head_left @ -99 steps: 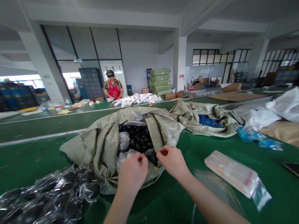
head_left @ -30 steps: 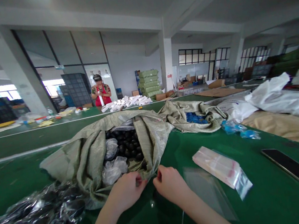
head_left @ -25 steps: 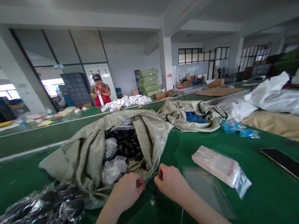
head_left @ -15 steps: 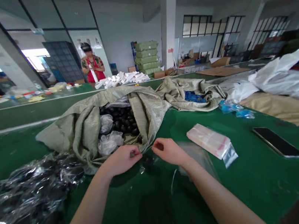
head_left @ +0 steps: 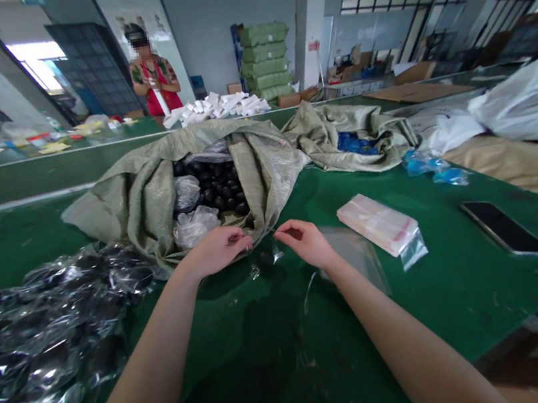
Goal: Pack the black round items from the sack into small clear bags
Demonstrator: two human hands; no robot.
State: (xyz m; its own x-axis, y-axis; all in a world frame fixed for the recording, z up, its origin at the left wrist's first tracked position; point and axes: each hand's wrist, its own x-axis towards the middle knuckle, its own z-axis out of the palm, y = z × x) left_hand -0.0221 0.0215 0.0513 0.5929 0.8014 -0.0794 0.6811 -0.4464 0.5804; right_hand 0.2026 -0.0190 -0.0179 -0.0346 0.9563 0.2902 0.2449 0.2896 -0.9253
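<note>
My left hand (head_left: pixel 218 249) and my right hand (head_left: pixel 305 243) are close together above the green table (head_left: pixel 281 348), both with fingers pinched. Between them hangs a small clear bag (head_left: pixel 264 261) with a black round piece inside; each hand seems to pinch its upper edge. Just beyond the hands lies an open woven sack (head_left: pixel 146 193) holding many black round pieces (head_left: pixel 219 185) and crumpled clear plastic. A loose clear bag (head_left: pixel 358 255) lies flat beside my right wrist.
A heap of bagged black pieces (head_left: pixel 42 343) fills the left. A stack of clear bags (head_left: pixel 376 222) and a phone (head_left: pixel 503 227) lie to the right. Behind are a second sack with blue items (head_left: pixel 351 142) and white bags (head_left: pixel 527 102). A co-worker (head_left: pixel 154 77) stands by white tubes (head_left: pixel 214 107).
The camera has tilted down, showing more table. My hands drew back from the sack's mouth toward me and now hold the small bag over the table.
</note>
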